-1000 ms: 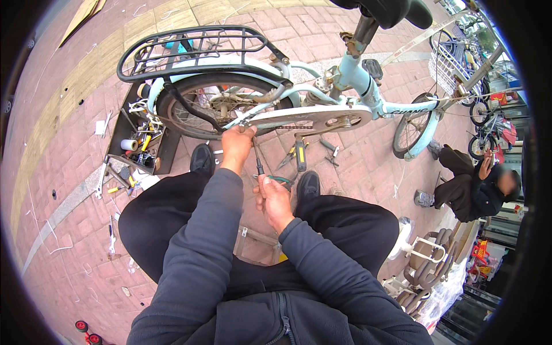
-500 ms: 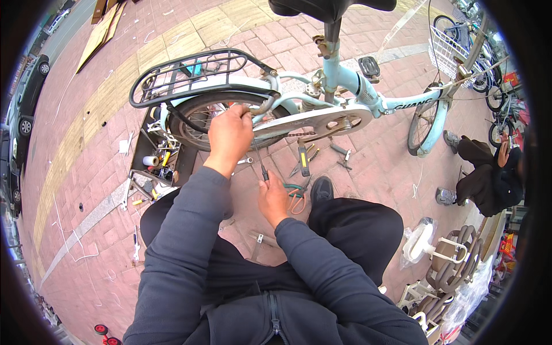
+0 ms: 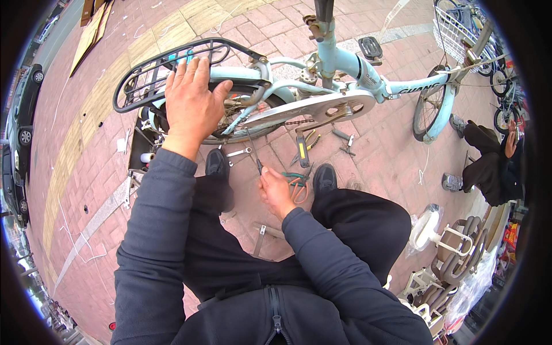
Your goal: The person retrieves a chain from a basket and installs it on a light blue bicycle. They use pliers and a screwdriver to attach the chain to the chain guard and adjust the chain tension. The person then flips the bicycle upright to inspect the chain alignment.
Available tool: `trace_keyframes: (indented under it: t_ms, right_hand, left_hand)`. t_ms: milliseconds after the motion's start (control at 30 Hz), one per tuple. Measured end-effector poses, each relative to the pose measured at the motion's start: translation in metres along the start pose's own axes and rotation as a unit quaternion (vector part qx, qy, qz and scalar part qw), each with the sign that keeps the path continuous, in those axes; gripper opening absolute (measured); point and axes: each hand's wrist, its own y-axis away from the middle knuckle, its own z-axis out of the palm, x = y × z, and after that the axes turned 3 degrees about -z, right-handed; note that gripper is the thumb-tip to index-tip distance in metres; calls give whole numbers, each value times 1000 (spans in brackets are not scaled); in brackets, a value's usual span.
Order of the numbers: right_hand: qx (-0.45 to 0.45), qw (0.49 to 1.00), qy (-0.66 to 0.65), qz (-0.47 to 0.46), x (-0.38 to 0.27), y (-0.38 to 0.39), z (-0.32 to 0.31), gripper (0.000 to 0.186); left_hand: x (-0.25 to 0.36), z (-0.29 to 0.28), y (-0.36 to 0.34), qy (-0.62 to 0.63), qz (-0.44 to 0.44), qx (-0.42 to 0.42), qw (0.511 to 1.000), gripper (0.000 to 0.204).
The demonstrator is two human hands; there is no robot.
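Observation:
A light blue bicycle (image 3: 345, 60) stands across the space in front of me, with its black rear rack (image 3: 135, 86) to the left. My left hand (image 3: 191, 106) is open, fingers stretched out, over the near side of the rack and rear wheel. Whether its palm touches either cannot be told. In my right hand (image 3: 275, 192) is a thin-shafted screwdriver (image 3: 258, 164), gripped by its dark handle. Its shaft points up toward the silver chain guard (image 3: 284, 115); contact at the tip is unclear.
On the paving lie a combination wrench (image 3: 238, 152), a yellow-and-black utility knife (image 3: 302, 150) and pliers with orange and green handles (image 3: 299, 188). A toolbox (image 3: 137, 154) stands at left, partly behind my arm. Another person (image 3: 489, 155) is at far right, above bicycle parts (image 3: 460, 247).
My left hand has let go near the rear wheel's frame tube and moved left and up, opening out over the rack. The right hand still holds the screwdriver, slightly lower.

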Motion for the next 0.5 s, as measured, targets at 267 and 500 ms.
trace_keyframes:
  t_ms: [267,500]
  right_hand:
    - [23,919,371,-135,31,2,-36,39]
    - [-60,589,805,-35,48,14,-126,42]
  left_hand:
    - [-2,-3,-6,-32,-15,-48,998,68]
    - [-1,-13,-25,-39,-41,-163,985,69]
